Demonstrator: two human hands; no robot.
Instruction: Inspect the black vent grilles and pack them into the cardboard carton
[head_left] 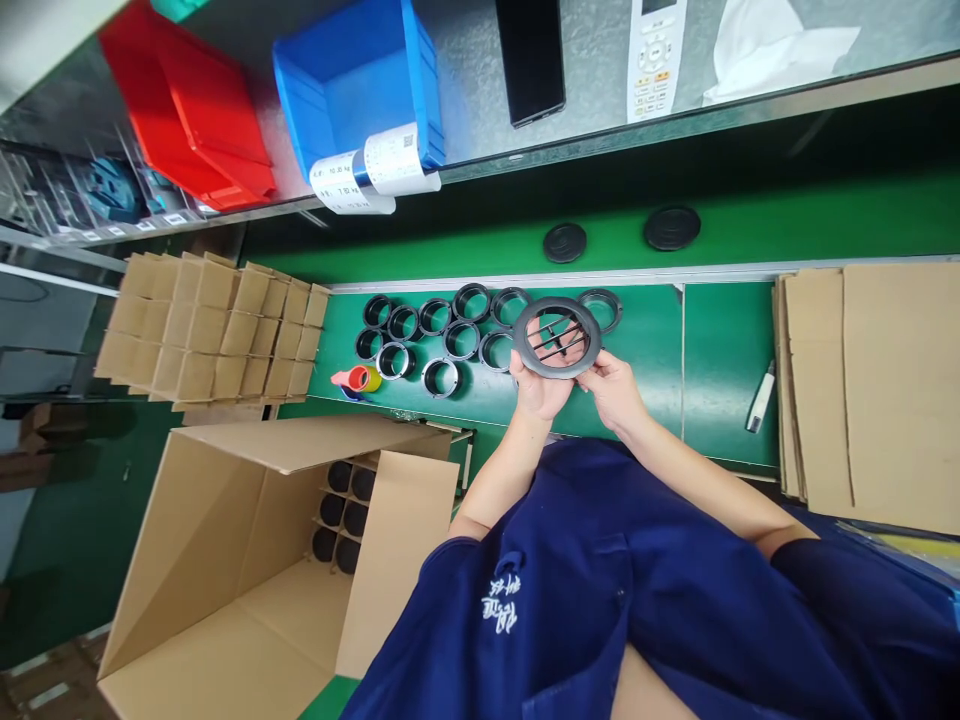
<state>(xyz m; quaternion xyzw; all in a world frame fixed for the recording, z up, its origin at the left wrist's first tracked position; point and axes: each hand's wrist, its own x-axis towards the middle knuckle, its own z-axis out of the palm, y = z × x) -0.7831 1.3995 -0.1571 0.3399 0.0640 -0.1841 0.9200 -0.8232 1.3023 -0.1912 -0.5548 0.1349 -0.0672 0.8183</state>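
A round black vent ring (527,345) with thin bars across its opening is held up over the green work table. My left hand (544,390) grips its lower left edge, with some fingers visible behind the opening. At its lower right rim, my right hand (613,388) pinches the edge. Several black rings (461,341) stand on the table to the left, and another black ring (619,310) lies just behind the held one to the right. Two black discs, one on the left (565,242) and one on the right (672,229), rest farther back under the shelf.
An open carton (285,610) with black cylinders is at lower left, below cardboard dividers (202,325). Flat cardboard (892,390) and a cutter (760,398) are right. The shelf (472,120) holds red (187,110) and blue (352,80) bins. Tape (364,378) sits by the rings.
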